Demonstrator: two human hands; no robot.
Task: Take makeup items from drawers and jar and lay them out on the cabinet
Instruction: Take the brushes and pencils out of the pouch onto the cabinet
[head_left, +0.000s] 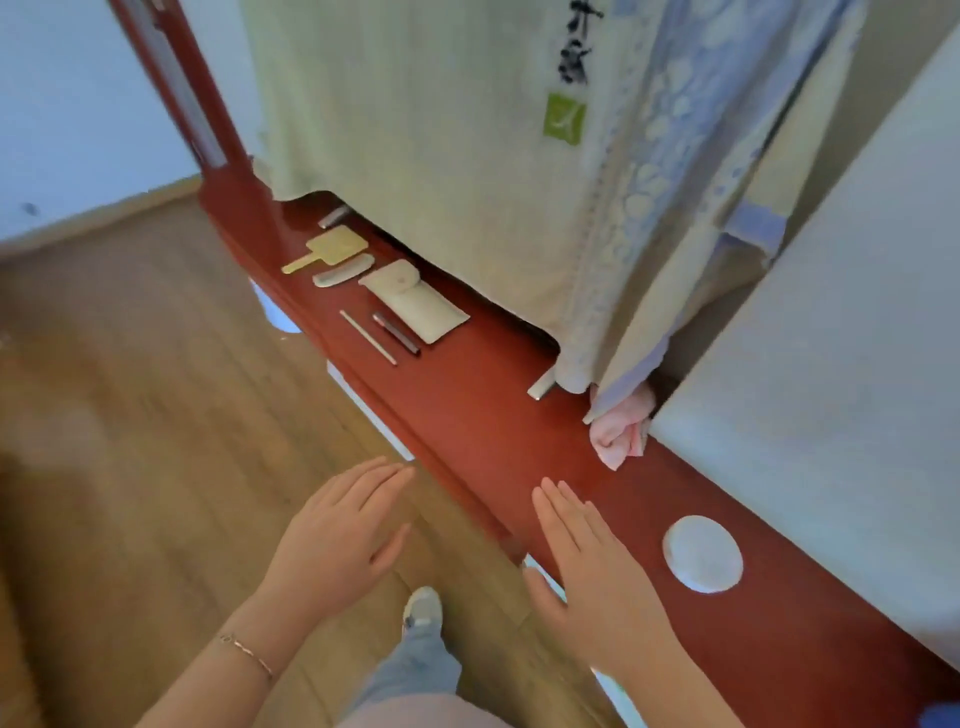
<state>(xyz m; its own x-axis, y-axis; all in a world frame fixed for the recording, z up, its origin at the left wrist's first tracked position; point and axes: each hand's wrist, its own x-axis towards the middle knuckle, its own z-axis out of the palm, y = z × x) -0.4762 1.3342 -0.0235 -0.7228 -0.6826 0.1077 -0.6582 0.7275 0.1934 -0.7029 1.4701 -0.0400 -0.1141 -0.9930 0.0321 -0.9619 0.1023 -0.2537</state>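
Observation:
Several makeup items lie in a row on the red cabinet top (483, 395): a gold hand mirror (332, 247), a pale comb (343, 270), a cream pouch (413, 300), a thin silver stick (368, 336) and a dark pencil (396, 333). A round white lid or jar (702, 553) sits on the cabinet near me. My right hand (587, 566) is flat and open above the cabinet's front edge, left of the white round piece. My left hand (337, 535) is open over the floor, holding nothing.
A cream cloth with black writing (441, 130) and a blue-white patterned cloth (670, 171) hang over the cabinet's back. A pink crumpled cloth (621, 434) lies by a pale panel (831, 364) at right. White drawer fronts (369, 410) show below the edge. Wooden floor (130, 389) lies at left.

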